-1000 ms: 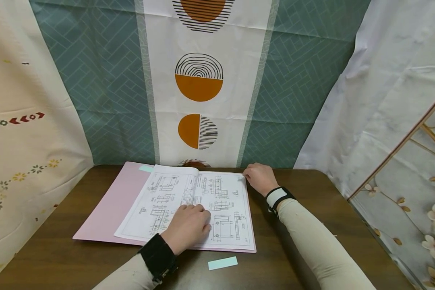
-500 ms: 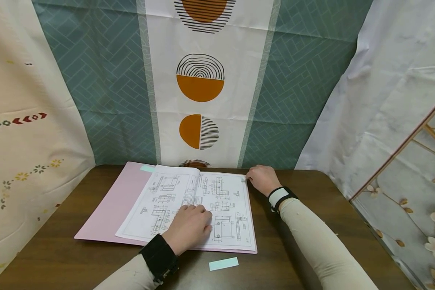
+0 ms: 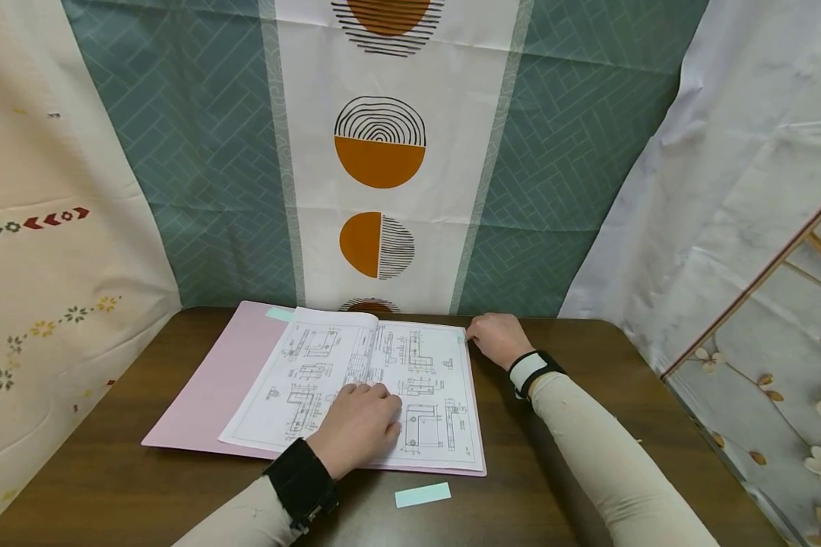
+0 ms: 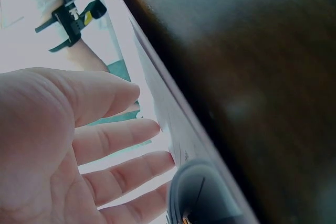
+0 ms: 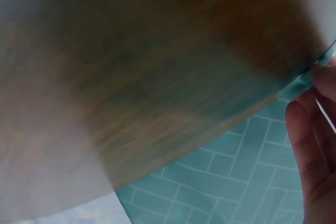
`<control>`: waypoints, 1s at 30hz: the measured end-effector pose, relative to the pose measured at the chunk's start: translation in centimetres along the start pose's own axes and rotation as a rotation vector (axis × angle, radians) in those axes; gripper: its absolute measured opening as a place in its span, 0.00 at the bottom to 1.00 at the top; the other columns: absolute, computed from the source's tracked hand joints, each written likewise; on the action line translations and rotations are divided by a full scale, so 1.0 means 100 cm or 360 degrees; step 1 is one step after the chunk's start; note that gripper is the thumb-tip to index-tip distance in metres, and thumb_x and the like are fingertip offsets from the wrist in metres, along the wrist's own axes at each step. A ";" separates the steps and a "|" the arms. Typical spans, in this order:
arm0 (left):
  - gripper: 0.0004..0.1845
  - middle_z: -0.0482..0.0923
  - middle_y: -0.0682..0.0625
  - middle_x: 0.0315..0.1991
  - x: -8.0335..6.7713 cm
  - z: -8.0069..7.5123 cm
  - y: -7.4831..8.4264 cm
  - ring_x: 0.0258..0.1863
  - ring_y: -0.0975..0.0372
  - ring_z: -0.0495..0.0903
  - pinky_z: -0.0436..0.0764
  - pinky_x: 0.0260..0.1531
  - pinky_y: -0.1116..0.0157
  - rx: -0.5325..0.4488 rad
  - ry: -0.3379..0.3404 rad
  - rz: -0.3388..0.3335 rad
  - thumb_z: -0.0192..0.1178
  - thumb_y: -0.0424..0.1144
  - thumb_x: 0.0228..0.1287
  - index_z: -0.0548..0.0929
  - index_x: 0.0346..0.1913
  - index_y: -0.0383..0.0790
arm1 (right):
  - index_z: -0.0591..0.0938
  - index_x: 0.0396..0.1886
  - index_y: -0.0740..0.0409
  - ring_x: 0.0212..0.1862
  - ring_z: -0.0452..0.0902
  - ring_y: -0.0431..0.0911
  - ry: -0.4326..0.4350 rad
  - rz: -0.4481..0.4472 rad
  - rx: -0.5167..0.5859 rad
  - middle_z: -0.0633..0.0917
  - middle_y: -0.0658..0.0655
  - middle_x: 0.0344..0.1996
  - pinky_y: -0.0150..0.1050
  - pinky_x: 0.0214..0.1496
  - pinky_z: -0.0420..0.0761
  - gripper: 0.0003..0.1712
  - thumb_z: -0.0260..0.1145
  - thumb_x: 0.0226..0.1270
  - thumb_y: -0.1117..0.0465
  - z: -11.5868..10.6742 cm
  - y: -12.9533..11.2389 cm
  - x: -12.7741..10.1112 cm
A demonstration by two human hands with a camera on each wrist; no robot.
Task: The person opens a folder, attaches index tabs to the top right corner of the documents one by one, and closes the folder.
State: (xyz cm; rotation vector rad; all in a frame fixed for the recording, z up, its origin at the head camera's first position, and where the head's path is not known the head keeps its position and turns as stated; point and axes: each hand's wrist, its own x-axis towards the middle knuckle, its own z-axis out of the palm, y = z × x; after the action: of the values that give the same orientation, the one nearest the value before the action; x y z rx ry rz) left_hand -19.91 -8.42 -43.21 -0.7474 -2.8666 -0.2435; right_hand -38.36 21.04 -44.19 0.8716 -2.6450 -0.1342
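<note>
On the dark wood-grain table point(image 3: 588, 357), an open pink folder point(image 3: 205, 387) holds thin white sheets of technical drawings point(image 3: 424, 365), and over the last second nothing has shifted, so the page is being steadied, not turned. The left hand point(image 3: 359, 427) lies flat, fingers relaxed, on the drawings; the right hand point(image 3: 496, 339) pinches the sheet's far right corner. A mint paper strip point(image 3: 422, 494) lies near the folder's front edge.

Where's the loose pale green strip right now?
Head view: the pale green strip lies flat on the brown table, just in front of the pink folder's near right corner, right of the left hand.
</note>
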 end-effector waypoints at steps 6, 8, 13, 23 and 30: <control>0.12 0.88 0.46 0.46 0.000 0.000 -0.001 0.49 0.49 0.87 0.81 0.58 0.42 0.0012 0.0027 0.0019 0.74 0.45 0.72 0.93 0.50 0.42 | 0.98 0.44 0.48 0.43 0.92 0.46 0.0002 -0.0024 0.0000 0.95 0.50 0.41 0.43 0.42 0.90 0.13 0.78 0.69 0.70 -0.001 0.000 -0.002; 0.12 0.88 0.46 0.46 -0.001 0.000 -0.001 0.49 0.48 0.87 0.81 0.58 0.42 0.0010 0.0021 0.0013 0.74 0.45 0.72 0.92 0.51 0.42 | 0.98 0.44 0.48 0.43 0.91 0.45 0.0005 -0.0033 -0.0006 0.94 0.50 0.41 0.43 0.42 0.90 0.12 0.78 0.69 0.69 0.000 0.000 -0.002; 0.12 0.88 0.46 0.46 -0.001 -0.002 0.000 0.50 0.48 0.87 0.80 0.58 0.43 0.0004 0.0016 0.0005 0.73 0.45 0.73 0.92 0.51 0.42 | 0.98 0.44 0.46 0.39 0.90 0.44 0.0027 -0.0034 -0.0038 0.93 0.49 0.37 0.42 0.40 0.89 0.13 0.78 0.69 0.69 0.003 -0.002 -0.003; 0.14 0.87 0.46 0.43 0.000 -0.001 0.001 0.46 0.49 0.86 0.81 0.56 0.44 0.0047 -0.0011 0.0031 0.74 0.47 0.72 0.92 0.52 0.42 | 0.98 0.42 0.46 0.33 0.87 0.43 0.0046 -0.0042 -0.0088 0.89 0.49 0.29 0.42 0.33 0.86 0.12 0.78 0.69 0.69 0.003 -0.003 -0.007; 0.11 0.85 0.47 0.37 0.019 -0.019 0.004 0.35 0.53 0.81 0.83 0.43 0.49 0.0128 -0.0211 0.0086 0.74 0.45 0.72 0.92 0.48 0.42 | 0.98 0.45 0.48 0.33 0.86 0.42 0.0018 -0.0033 -0.0015 0.91 0.50 0.32 0.40 0.34 0.86 0.13 0.78 0.69 0.69 0.002 -0.003 -0.007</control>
State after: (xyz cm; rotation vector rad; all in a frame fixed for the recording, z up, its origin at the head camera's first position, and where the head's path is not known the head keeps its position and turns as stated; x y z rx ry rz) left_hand -21.11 -7.57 -40.89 -0.8544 -2.9538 -0.0734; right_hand -37.75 21.26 -44.68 0.8946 -2.6234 -0.1470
